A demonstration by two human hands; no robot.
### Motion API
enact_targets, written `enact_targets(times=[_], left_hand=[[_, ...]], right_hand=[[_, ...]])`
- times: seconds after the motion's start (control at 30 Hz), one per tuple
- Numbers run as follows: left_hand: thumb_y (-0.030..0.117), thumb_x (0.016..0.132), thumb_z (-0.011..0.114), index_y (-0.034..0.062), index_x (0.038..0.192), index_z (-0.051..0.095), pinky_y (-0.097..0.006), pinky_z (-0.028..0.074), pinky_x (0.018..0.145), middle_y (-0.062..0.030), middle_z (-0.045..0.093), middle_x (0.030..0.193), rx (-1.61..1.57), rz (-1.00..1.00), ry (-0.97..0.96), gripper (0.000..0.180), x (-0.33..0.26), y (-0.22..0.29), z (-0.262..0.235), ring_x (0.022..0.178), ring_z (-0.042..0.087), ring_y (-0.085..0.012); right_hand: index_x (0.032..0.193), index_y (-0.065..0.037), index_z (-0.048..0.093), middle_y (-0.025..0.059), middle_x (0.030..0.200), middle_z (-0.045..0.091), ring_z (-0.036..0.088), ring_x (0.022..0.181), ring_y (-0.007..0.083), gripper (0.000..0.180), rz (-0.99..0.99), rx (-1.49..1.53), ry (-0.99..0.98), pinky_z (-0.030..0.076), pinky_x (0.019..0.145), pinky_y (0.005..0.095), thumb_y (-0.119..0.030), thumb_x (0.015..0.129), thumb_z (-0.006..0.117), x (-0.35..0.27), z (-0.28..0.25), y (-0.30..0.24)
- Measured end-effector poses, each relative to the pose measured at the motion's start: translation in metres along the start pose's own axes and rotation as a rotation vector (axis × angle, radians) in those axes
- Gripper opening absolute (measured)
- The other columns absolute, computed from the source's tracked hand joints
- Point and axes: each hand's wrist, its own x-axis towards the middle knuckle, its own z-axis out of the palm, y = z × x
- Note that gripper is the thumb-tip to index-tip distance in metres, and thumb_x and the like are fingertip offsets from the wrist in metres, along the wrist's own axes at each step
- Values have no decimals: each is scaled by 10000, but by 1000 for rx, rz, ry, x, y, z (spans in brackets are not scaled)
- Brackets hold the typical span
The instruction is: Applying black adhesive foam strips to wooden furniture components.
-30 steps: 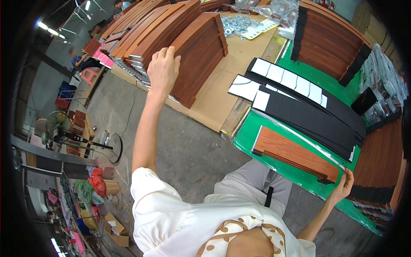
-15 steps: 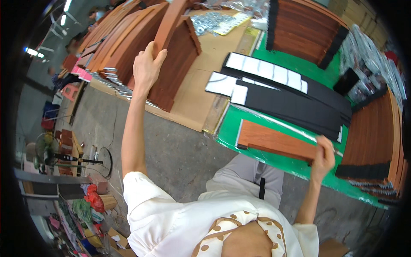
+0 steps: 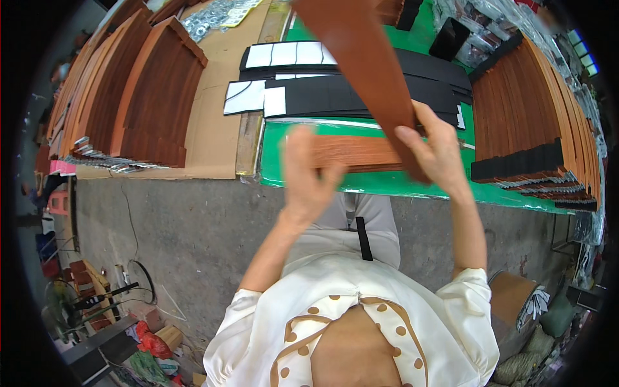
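Reddish-brown panel (image 3: 361, 58), gripped at its near end in our right hand (image 3: 438, 151), runs away toward the green table's (image 3: 387, 184) far edge; our left hand (image 3: 306, 174) hovers spread, ungripped.

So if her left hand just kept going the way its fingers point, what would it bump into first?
Most likely the wood-grain panel lying flat on the green table: the left hand points up and away over its near edge. Depth is unclear.

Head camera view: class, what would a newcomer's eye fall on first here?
First, the long reddish-brown wooden panel held up at centre, pinched in the right hand, with the left hand open beside it. Next, the bright green table beneath, and the stacked brown panels on cardboard at left.
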Motion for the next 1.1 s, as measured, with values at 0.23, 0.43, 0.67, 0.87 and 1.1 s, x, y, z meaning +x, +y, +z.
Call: enact_targets(times=[0.23,0.43,0.67,0.87,1.1], left_hand=[[264,836,671,-4,1267,458,-380,417,907,-150,568,1118,-112,-117,-157,550,20,-44,-32,1051,537,-261],[-15,775,645,-22,1020,595,-334,466,730,-150,612,933,40,-134,-327,250,8,-58,-26,832,591,-265],[-7,757,661,-31,979,577,-361,454,731,-152,598,899,116,-140,-440,239,9,-70,-22,826,556,-305],[-2,776,647,-29,993,606,-347,482,794,-164,621,988,-6,-164,-552,223,61,-83,-43,910,613,-300],[88,831,617,51,1115,597,-367,446,901,-130,582,1197,271,192,-714,287,160,-117,55,1086,564,-286]], right_hand=[[1035,-15,588,127,924,632,592,842,299,300,-119,-351,-196,468,722,388,-35,744,657,-33,-27,61],[1041,-50,604,103,877,623,593,828,280,316,-115,-358,-252,471,719,385,-32,732,669,-39,-4,87],[1102,-54,568,67,936,613,581,870,253,355,-78,-377,-328,466,743,380,-44,756,643,-34,-3,82],[1155,-28,549,140,1065,591,565,1008,290,399,-116,-239,-343,461,864,392,-97,777,658,2,-32,78],[1067,-11,592,149,1003,609,596,939,328,240,-83,-477,-357,485,798,407,-75,835,593,136,-5,164]])
